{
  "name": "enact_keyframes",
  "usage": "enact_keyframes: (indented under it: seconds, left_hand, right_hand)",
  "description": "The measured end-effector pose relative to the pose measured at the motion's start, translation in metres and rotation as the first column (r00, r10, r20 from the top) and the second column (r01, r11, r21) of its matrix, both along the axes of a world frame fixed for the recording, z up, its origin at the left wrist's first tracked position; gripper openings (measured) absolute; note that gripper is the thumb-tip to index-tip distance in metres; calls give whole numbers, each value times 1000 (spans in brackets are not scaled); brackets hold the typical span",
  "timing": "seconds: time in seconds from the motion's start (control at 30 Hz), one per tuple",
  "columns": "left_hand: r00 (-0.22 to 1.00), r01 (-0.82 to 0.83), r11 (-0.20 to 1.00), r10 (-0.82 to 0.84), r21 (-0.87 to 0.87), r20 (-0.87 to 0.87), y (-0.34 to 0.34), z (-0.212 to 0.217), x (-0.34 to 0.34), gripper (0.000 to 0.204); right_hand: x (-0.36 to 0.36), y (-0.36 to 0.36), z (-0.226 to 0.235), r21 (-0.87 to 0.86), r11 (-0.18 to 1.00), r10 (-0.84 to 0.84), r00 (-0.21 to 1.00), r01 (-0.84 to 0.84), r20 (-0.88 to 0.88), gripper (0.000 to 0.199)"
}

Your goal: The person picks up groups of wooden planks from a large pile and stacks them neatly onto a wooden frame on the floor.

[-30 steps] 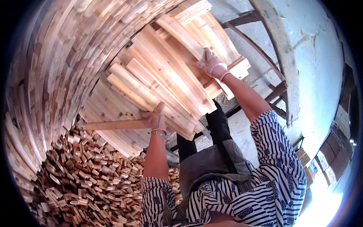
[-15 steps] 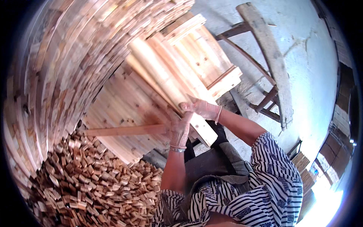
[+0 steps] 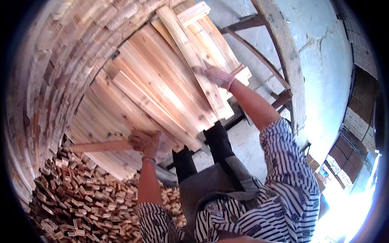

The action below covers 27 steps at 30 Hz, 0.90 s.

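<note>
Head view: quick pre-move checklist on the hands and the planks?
1. Left hand closed on the thin wooden stick: ok.
2. Right hand flat on the plank stack, not gripping: ok.
3. Planks aligned: not ok, ends lie uneven.
4. Support under the stack: cannot tell, hidden.
5. Footing beside the pile of small wood blocks: cannot tell, feet hidden.
</note>
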<state>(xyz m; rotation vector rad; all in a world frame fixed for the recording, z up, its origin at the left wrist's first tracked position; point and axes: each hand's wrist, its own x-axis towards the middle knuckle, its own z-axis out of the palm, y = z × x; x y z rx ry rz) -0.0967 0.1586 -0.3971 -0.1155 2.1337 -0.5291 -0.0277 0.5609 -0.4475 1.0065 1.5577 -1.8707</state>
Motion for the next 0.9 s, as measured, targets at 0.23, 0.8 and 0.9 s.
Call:
enact_keyframes:
  seconds: [0.23,0.8,0.9]
  left_hand:
    - [991,1,998,-10,63,132,-26,-48,-31,147]
    - [998,-62,985,57,158,35,-32,-35,-21,136]
    - [980,-188,937,161,295,115,-47,-43,-23,131]
  right_hand:
    - [-47,-23,69,676,699,87,966,-233,243,92]
    - [-24,-83,47,960,28,273,926,-278,260,87]
    - [-31,-200,82,631,602,507,845,-490,172,86]
